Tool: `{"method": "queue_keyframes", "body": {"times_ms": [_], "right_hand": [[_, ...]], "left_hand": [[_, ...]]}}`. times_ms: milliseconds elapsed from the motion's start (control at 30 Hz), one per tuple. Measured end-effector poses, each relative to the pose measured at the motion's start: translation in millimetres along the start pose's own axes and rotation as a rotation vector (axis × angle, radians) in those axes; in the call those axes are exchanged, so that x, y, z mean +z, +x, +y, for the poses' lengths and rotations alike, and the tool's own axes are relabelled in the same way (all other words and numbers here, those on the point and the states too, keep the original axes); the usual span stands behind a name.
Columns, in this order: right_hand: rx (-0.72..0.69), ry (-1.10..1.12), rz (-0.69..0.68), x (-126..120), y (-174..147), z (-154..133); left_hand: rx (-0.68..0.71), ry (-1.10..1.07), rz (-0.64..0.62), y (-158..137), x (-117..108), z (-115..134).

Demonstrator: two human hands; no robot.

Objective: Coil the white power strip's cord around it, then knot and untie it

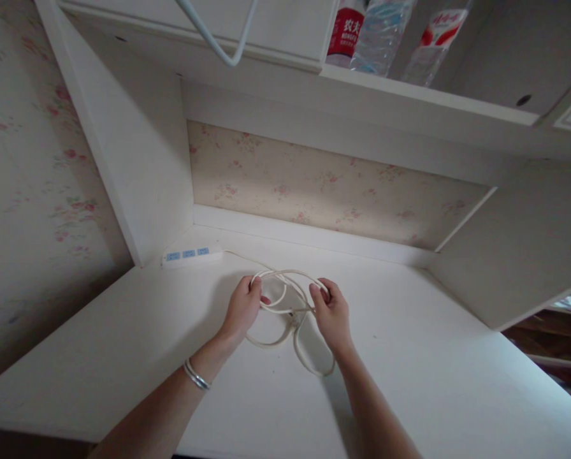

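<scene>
My left hand (245, 305) and my right hand (331, 310) are both closed around loops of a white power cord (290, 273), held a little above the white desk. Several coils stretch between the two hands, and lower loops hang or rest beneath them. Among the lower loops is the cord's plug (294, 320), pale and partly hidden by the cord. From the coils a thin length runs back left to a white power strip (193, 256) with blue socket faces, which lies near the desk's back left corner. A silver bracelet circles my left wrist.
The white desk (419, 370) is enclosed by side panels and a floral back wall (314, 185). Overhead, a shelf (429, 95) holds plastic bottles (345, 32). A pale bent rod (218, 48) hangs in front of the cabinet at the top.
</scene>
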State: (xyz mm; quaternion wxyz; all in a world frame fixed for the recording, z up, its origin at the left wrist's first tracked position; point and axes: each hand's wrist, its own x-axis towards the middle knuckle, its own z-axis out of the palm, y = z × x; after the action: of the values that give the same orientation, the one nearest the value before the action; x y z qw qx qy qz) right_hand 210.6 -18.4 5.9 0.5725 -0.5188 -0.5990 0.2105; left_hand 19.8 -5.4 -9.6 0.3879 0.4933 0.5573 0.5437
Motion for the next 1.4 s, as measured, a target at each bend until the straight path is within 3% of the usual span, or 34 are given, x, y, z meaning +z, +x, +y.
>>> {"method": "queue_keyframes", "body": {"times_ms": [100, 333, 467, 667, 933, 1133, 1233, 1400], "right_hand": [[0.137, 0.172, -0.041, -7.7, 3.8, -1.7], [0.315, 1.045, -0.068, -37.3, 17.9, -9.4], [0.336, 1.196, -0.115, -61.0, 22.1, -11.8], [0.389, 0.942, -0.131, -63.6, 26.2, 4.6], [0.232, 0.604, -0.294, -56.3, 19.7, 6.6], [0.237, 0.469, -0.214, -54.3, 17.6, 3.9], [0.086, 0.121, -0.181, -49.7, 16.6, 4.4], [-0.357, -0.416, -0.019, -35.6, 16.9, 1.0]], "left_hand": [[-0.029, -0.021, 0.0, 1.7, -0.1, -0.3], [-0.099, -0.187, -0.016, 4.6, -5.1, 1.2], [-0.109, -0.174, -0.03, 5.4, -4.9, 0.1], [-0.125, -0.033, -0.092, 4.3, -3.1, -2.1], [-0.09, 0.058, -0.222, -0.6, 0.4, -7.1], [-0.095, 0.084, -0.225, 2.9, 1.3, -8.9], [-0.076, 0.099, -0.227, 2.4, 2.0, -5.8], [-0.06, 0.092, -0.21, -2.2, 4.2, -0.9]]}}
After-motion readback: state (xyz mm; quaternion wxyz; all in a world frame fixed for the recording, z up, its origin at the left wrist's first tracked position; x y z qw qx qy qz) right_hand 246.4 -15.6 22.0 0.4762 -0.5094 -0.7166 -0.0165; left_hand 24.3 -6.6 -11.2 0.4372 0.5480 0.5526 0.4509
